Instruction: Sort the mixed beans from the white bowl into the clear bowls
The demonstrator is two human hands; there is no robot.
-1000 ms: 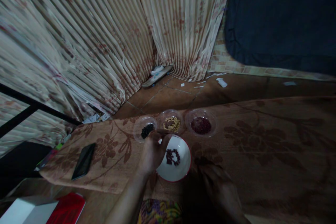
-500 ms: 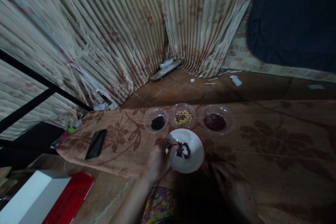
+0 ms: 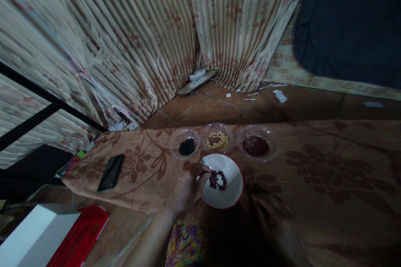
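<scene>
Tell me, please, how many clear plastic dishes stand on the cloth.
3: the left dish, holding black pieces; the middle dish, holding yellow pieces; and the right dish, holding dark red pieces. All stand in a row just beyond the white bowl. None looks hidden.

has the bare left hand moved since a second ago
Yes, the bare left hand has drawn back, away from the clear round plastic bowl of yellow beans.

1 phone (image 3: 110,173), 1 white box (image 3: 36,233)

The left hand (image 3: 187,190) hides part of the bowl (image 3: 232,192), and shadow obscures the right hand (image 3: 276,219) (its hold unclear).
</scene>
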